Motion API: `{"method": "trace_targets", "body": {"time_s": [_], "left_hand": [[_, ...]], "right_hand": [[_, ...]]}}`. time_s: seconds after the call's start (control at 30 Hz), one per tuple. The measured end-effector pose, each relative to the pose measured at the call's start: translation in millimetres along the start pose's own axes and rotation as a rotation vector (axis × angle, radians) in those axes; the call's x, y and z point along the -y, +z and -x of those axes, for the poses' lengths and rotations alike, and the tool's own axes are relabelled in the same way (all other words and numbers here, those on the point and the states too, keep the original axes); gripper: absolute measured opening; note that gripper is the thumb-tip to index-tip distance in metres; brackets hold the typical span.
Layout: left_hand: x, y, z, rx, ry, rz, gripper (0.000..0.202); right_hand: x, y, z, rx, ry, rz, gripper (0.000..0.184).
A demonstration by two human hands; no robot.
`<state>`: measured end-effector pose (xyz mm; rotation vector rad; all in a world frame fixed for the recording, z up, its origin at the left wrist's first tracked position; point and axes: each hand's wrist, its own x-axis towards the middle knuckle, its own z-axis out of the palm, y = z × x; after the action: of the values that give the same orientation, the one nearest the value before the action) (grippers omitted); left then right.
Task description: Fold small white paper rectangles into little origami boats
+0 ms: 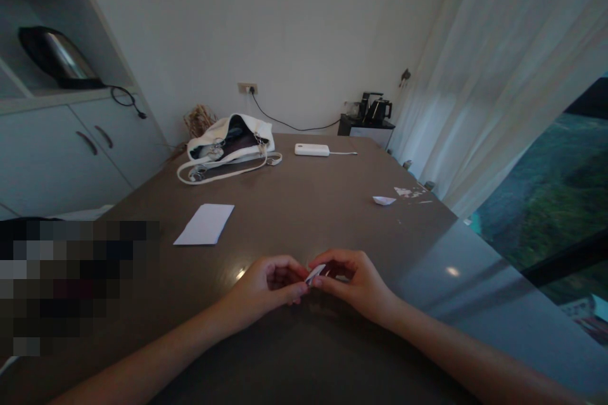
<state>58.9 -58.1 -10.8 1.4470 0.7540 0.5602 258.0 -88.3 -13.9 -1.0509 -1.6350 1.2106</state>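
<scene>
A small folded piece of white paper (pixel 315 274) is pinched between my two hands, just above the near part of the table. My left hand (pixel 278 280) grips its left end with thumb and fingertips. From the other side my right hand (pixel 349 277) holds it, thumb below and fingers curled over the top. The fingers cover much of the paper, so its full shape is hidden. Farther right lies a small folded white paper piece (pixel 384 200), shaped like a little boat. White paper sheets (pixel 205 225) lie flat to the left.
On the brown table (pixel 285 196), a white handbag (pixel 232 139) stands open at the far left. Beyond the middle is a white power bank (pixel 311 150) with a short cable. Paper scraps (pixel 403 192) lie near the right edge, beside the curtain (pixel 441 76).
</scene>
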Motion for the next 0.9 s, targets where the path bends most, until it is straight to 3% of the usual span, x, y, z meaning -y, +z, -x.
{"method": "trace_targets", "body": {"time_s": [0.4,0.9], "left_hand": [[2.1,2.3,0.1,-0.012,0.002,-0.025,0.021],[0.3,5.4,-1.1,-0.04,-0.047,0.0,0.026]], "right_hand": [[6.9,3.0,1.0,-0.006,0.055,0.022,0.026],[-4.6,4.7,-1.5,-0.013,0.149,-0.121,0.033]]}}
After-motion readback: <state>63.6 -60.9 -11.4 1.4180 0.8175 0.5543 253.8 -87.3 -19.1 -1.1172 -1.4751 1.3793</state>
